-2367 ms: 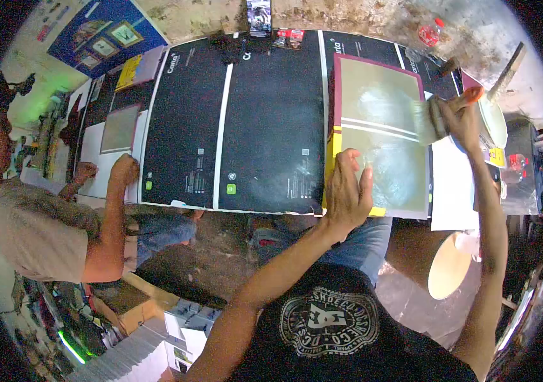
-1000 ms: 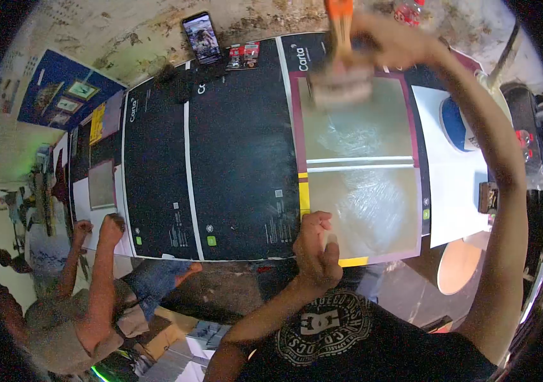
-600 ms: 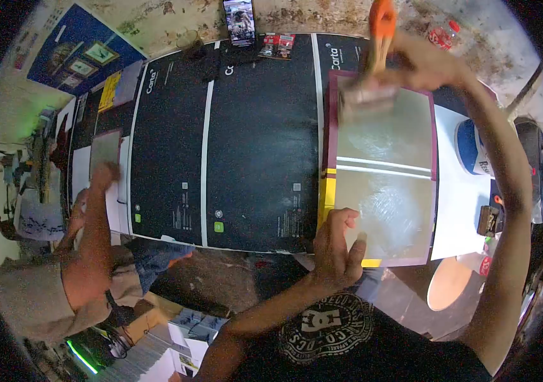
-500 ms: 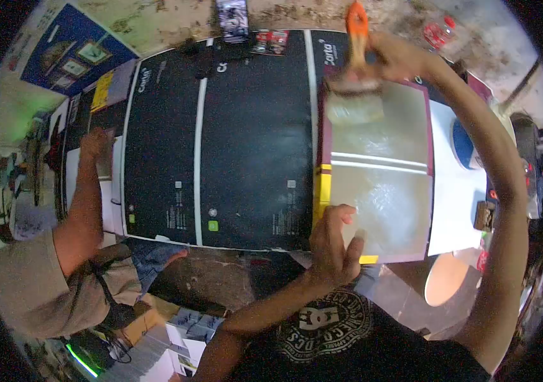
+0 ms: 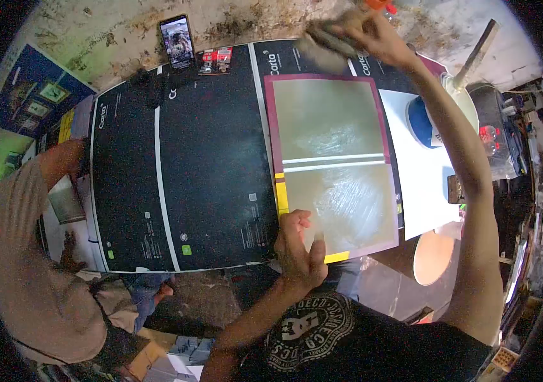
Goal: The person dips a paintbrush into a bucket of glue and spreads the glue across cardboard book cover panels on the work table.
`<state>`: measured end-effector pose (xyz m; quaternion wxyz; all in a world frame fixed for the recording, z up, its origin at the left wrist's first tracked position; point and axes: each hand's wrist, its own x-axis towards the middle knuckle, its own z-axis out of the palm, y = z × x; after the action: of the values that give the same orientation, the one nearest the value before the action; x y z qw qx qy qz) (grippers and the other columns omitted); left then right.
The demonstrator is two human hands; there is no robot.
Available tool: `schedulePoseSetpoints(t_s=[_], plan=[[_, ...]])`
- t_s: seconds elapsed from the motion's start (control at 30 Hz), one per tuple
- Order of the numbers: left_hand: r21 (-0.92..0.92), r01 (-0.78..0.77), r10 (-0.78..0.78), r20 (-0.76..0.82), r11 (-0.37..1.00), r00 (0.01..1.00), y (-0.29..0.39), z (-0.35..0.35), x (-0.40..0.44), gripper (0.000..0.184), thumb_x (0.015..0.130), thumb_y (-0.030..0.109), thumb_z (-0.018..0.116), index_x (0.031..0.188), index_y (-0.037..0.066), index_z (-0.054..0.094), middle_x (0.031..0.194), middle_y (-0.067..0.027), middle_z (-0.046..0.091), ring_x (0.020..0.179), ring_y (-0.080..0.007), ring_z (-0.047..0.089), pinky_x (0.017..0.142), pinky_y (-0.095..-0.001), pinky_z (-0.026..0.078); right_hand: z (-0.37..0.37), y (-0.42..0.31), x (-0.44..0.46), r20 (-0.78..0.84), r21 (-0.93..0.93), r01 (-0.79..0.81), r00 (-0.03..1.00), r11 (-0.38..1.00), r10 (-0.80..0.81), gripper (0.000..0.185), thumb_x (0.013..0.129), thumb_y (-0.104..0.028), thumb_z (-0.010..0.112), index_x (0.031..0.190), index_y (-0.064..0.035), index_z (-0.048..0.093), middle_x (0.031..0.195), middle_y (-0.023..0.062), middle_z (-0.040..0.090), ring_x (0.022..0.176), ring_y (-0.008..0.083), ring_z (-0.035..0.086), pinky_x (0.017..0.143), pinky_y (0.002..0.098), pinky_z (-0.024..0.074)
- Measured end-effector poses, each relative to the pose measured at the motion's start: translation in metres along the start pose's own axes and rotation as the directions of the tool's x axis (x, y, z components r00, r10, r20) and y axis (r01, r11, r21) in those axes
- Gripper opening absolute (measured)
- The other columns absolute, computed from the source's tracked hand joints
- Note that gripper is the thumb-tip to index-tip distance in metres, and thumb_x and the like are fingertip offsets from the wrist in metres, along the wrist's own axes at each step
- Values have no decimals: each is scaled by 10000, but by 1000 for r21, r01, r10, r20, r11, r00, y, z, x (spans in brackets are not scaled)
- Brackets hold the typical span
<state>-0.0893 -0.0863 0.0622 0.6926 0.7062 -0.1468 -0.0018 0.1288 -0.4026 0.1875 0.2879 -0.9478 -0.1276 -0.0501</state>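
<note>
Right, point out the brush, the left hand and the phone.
Brush (image 5: 328,46): head view, on its blurred broad end.
Left hand (image 5: 299,254): head view, on the hand's middle.
Phone (image 5: 177,42): head view, on the lit screen.

One camera, worn on the head, looks forward and down.
Its wide, round view goes from the close-up black shirt with a round white print (image 5: 363,344), past the bare left hand (image 5: 301,253), to the stained pale wall (image 5: 239,24) farther off.

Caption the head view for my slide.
Left hand at a maroon-edged, shiny beige sheet; right hand holds a wide, orange-handled brush beyond the sheet's far edge.
</note>
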Motion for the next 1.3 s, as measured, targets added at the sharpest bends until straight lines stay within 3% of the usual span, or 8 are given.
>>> schedulePoseSetpoints(t_s=[0.23, 0.37, 0.5, 0.6, 0.73, 0.87, 1.07, 1.3], plan=[[116, 1, -8, 62, 993, 998, 12, -7, 5, 404, 831, 272, 521, 1073, -49, 474, 889, -184, 499, 789, -299, 520, 726, -388, 437, -14, 57, -61, -295, -165, -210, 943, 964, 155, 237, 879, -233, 620, 927, -6, 670, 929, 114, 688, 816, 190, 631, 789, 358, 490], [94, -26, 21, 57, 995, 998, 10, -4, 4, 410, 826, 265, 530, 1082, -49, 465, 883, -177, 487, 791, -298, 512, 727, -396, 429, 19, 16, -107, -214, 231, -90, 967, 969, 141, 330, 908, -200, 601, 1152, 7, 524, 1095, 123, 639, 999, 214, 596, 920, 356, 442], [82, -21, 14, 86, 996, 996, 7, -8, 3, 430, 836, 282, 519, 1100, -50, 451, 881, -177, 479, 795, -298, 504, 730, -400, 423, 8, 6, -125, -300, 2, -461, 847, 888, 440, 352, 880, -282, 639, 1033, 35, 628, 945, 111, 682, 862, 178, 630, 789, 319, 477], [40, -50, 49, 43, 998, 998, 6, -5, 3, 448, 852, 309, 506, 1111, -51, 445, 889, -175, 477, 801, -301, 501, 738, -402, 418, 2, 1, -137, -493, -180, -455, 809, 872, 320, 400, 905, -302, 599, 1123, 33, 623, 999, 147, 676, 815, 165, 628, 764, 304, 491], [98, -9, 2, 69, 995, 998, 6, -2, 0, 440, 864, 316, 512, 1104, -46, 443, 892, -174, 477, 803, -306, 502, 741, -402, 415, 70, -64, -142, -681, 232, -120, 688, 965, 249, 237, 848, -160, 678, 1014, 7, 649, 923, 81, 682, 863, 142, 608, 801, 289, 471], [183, -54, 54, 3, 982, 999, 8, 0, 2, 415, 870, 300, 521, 1094, -40, 443, 892, -179, 478, 815, -308, 503, 744, -404, 414, 115, -102, -168, -411, 265, -447, 749, 854, 520, 266, 850, -179, 662, 979, 53, 658, 1013, 100, 667, 894, 131, 595, 821, 284, 460], [111, -94, 95, 0, 989, 995, 5, -6, 0, 400, 895, 285, 467, 1129, -35, 419, 942, -179, 490, 831, -289, 502, 769, -398, 414, 35, -89, -255, -707, -21, -632, 558, 775, 435, 576, 836, -182, 669, 1353, -31, 465, 792, 34, 622, 747, 104, 550, 734, 267, 460], [158, -63, 71, -50, 985, 996, 5, 0, 1, 391, 917, 301, 471, 1116, -33, 426, 913, -191, 486, 841, -321, 510, 770, -427, 415, 77, -87, -264, -754, 291, -320, 503, 901, 422, 576, 788, -150, 726, 1294, 9, 503, 957, 97, 649, 858, 160, 584, 793, 291, 463]])
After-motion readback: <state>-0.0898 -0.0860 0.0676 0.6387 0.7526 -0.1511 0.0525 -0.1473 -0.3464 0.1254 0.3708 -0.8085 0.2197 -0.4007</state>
